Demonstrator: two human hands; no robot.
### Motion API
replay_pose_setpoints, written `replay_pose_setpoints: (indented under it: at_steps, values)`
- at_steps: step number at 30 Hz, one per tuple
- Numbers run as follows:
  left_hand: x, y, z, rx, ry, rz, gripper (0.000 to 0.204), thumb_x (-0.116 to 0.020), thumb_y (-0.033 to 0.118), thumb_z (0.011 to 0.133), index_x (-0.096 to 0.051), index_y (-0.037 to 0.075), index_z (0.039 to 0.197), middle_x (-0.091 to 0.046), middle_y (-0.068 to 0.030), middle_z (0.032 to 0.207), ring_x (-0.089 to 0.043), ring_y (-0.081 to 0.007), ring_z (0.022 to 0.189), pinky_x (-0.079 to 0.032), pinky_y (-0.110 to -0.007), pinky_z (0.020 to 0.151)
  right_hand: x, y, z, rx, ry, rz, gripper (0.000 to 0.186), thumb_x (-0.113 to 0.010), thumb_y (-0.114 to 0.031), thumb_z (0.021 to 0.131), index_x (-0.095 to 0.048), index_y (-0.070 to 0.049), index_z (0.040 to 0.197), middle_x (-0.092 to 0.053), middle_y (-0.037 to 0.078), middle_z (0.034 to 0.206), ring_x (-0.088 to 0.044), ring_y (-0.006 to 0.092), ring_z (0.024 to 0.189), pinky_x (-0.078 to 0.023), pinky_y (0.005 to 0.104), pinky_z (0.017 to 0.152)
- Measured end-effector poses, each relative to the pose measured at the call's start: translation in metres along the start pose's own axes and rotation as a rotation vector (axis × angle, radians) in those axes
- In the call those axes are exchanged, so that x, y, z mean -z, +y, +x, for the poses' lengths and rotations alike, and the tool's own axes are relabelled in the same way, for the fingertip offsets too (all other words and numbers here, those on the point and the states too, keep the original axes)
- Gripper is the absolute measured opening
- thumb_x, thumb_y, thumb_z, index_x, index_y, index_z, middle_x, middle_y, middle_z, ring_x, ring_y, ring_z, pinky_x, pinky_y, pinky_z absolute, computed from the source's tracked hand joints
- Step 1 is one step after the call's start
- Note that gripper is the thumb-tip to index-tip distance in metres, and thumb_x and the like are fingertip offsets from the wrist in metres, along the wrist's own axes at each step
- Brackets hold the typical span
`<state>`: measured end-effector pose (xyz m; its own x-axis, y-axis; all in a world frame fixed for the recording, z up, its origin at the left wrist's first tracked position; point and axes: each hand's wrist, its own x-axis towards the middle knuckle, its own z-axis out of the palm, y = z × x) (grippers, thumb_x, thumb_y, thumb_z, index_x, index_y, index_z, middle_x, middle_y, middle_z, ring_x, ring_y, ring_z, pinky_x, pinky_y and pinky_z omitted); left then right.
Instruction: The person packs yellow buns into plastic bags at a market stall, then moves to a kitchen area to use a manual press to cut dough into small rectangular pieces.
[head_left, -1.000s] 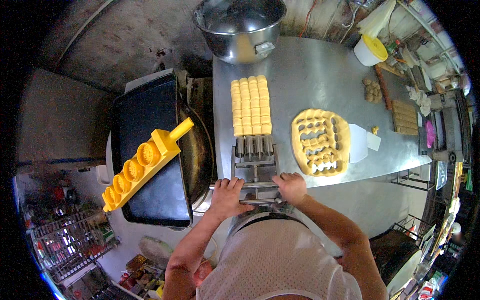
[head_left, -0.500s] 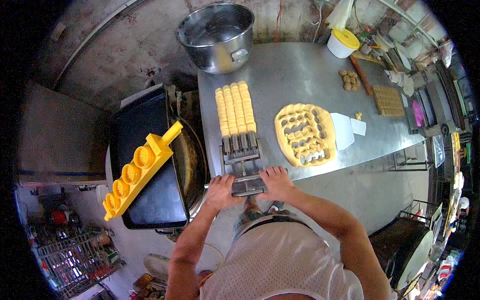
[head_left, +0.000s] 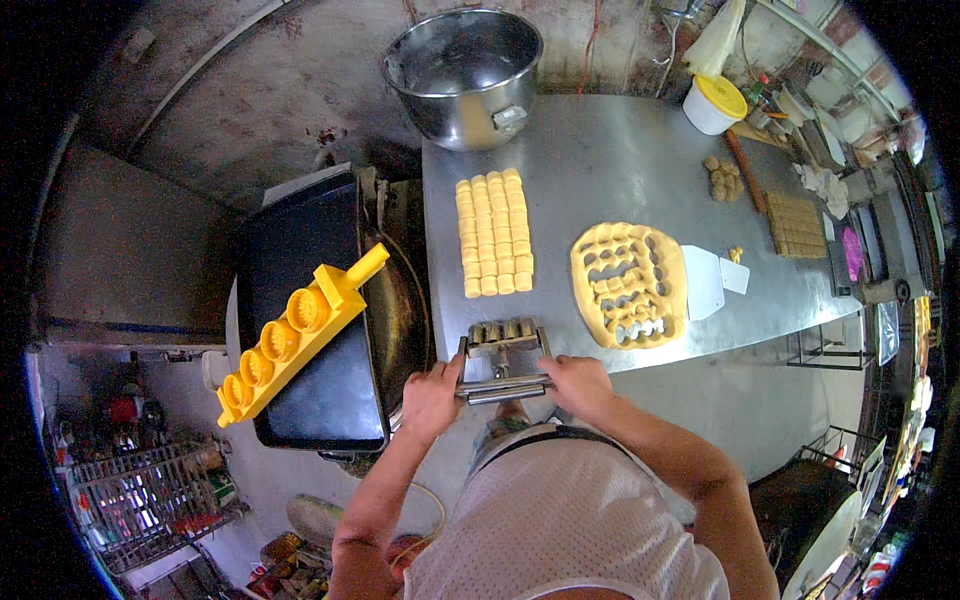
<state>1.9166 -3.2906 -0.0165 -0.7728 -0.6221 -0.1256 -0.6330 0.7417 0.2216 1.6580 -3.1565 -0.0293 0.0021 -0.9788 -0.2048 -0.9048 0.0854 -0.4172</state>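
My left hand [head_left: 432, 400] and my right hand [head_left: 580, 386] are closed on opposite sides of a metal multi-tube dough cutter [head_left: 503, 347], held level between them at the table's front edge. Its short round tubes point away from me. Beyond them, a block of small yellow dough pieces [head_left: 495, 230] lies in tight parallel rows, apart from the tubes. To the right rests a flat yellow dough sheet [head_left: 590, 312] punched with many round holes. White plastic scrapers [head_left: 704, 284] touch its right side.
A yellow mold [head_left: 320, 320] with several round cavities lies across a black tray [head_left: 300, 400] at left. A steel mixing bowl [head_left: 465, 110] stands at the back. Farther right are a yellow-lidded tub [head_left: 712, 110], brown lumps [head_left: 722, 180], a rolling pin [head_left: 747, 172] and a bamboo mat [head_left: 796, 225].
Both hands have drawn the dough cutter back toward me, off the ends of the dough rows. Dough pieces now show where the tubes were. The whole view has shifted slightly.
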Motion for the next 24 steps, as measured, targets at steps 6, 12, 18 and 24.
replay_pose_setpoints:
  at_steps: [6, 12, 18, 24]
  values:
    - [0.042, 0.033, 0.098, -0.206, -0.129, 0.067, 0.025, -0.076, 0.025, 0.073, -0.067, 0.011, 0.091, -0.072, -0.0084, 0.080, -0.072, -0.0273, 0.076, -0.053, -0.042, 0.075, 0.027, 0.031, -0.021, -0.333, 0.081, -0.006, 0.037, -0.069, -0.018, 0.079, -0.063, -0.013, 0.115, -0.071, 0.012, 0.093, -0.070, 0.0332, 0.079, -0.055, 0.0472, 0.065]
    - [0.089, 0.135, 0.256, -0.704, -0.138, 0.105, 0.029, -0.082, 0.017, 0.069, -0.070, 0.013, 0.094, -0.072, -0.0053, 0.081, -0.071, -0.0237, 0.082, -0.048, -0.041, 0.083, 0.076, 0.056, -0.072, -0.792, 0.357, 0.149, 0.048, -0.072, -0.015, 0.079, -0.062, -0.014, 0.126, -0.071, 0.012, 0.095, -0.070, 0.0345, 0.082, -0.055, 0.0474, 0.067]
    - [0.075, 0.254, 0.379, -1.046, -0.180, 0.158, 0.012, -0.078, 0.016, 0.072, -0.072, 0.013, 0.082, -0.072, -0.0076, 0.082, -0.070, -0.0274, 0.085, -0.044, -0.044, 0.088, 0.094, 0.114, -0.089, -1.079, 0.601, 0.268, 0.040, -0.071, -0.015, 0.085, -0.064, -0.011, 0.124, -0.072, 0.016, 0.094, -0.071, 0.0368, 0.082, -0.055, 0.0467, 0.071]
    - [0.049, 0.304, 0.444, -1.191, -0.241, 0.138, 0.007, -0.076, 0.014, 0.070, -0.070, 0.014, 0.074, -0.069, -0.0090, 0.075, -0.068, -0.0301, 0.081, -0.043, -0.043, 0.086, 0.110, 0.154, -0.085, -1.159, 0.590, 0.425, 0.038, -0.072, -0.022, 0.087, -0.067, -0.006, 0.121, -0.071, 0.020, 0.082, -0.070, 0.0373, 0.076, -0.055, 0.0459, 0.069]
